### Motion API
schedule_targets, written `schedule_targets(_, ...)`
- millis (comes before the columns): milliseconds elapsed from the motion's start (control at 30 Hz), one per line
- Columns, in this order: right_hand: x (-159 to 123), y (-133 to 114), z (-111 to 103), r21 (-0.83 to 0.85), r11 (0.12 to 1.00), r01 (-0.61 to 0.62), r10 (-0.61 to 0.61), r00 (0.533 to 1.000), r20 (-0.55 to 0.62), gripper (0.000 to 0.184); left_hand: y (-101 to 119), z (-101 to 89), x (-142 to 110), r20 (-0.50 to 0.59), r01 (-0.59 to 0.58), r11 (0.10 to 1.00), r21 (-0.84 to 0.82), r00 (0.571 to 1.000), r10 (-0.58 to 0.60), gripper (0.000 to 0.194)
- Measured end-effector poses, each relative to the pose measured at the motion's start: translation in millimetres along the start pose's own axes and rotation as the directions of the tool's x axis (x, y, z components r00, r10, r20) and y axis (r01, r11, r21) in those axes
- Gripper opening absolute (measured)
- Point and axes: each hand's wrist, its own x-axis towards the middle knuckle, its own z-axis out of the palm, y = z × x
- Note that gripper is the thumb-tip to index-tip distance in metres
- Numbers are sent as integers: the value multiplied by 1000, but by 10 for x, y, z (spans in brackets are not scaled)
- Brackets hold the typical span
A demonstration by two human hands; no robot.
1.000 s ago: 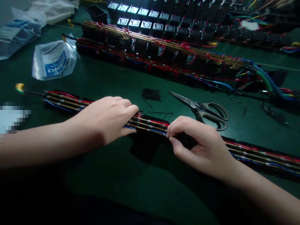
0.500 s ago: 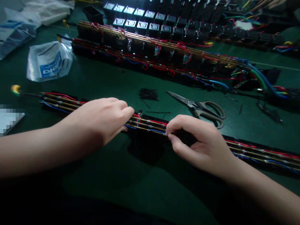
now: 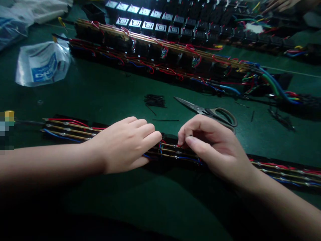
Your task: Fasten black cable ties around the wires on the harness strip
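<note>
A long black socket strip (image 3: pixel 67 131) with brass bars and red and blue wires lies across the green table (image 3: pixel 160 201) in front of me. My left hand (image 3: pixel 125 144) rests palm down on the strip, fingers curled over it and holding it. My right hand (image 3: pixel 213 147) sits just to the right, thumb and fingertips pinched together at the wires near the strip's middle. What the pinch holds is too small to make out.
Scissors (image 3: pixel 208 112) lie just behind my right hand, with a small pile of black cable ties (image 3: pixel 154 100) to their left. Several more wired strips (image 3: pixel 160 53) run across the back. A plastic bag (image 3: pixel 41 65) lies at far left. Another person's hand (image 3: pixel 281 5) shows at top right.
The strip has slid toward me and both hands came with it. My hands now sit closer together, and my right fingers have shifted onto the top wires.
</note>
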Motion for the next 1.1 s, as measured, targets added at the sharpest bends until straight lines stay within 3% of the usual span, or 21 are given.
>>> schedule_targets(267, -23, -174, -13, -122, 992, 16, -18, 1000, -16, 14, -36, 36, -6, 25, 14, 1000, 0, 1000, -14, 40)
schedule_targets(700, -72, -133, 32, -66, 998, 10, -12, 999, -33, 13, -35, -86, -34, 36, 44, 999, 13, 998, -44, 30)
schedule_targets(867, -92, -81, 43, 5, 997, -76, 76, 996, -55, 13, -33, -107, -69, 61, 63, 996, -56, 996, -60, 41)
schedule_targets(1100, -67, -38, 34, 11, 998, -65, 65, 998, -16, 11, -44, -17, -80, 12, 76, 995, -69, 997, -76, 69)
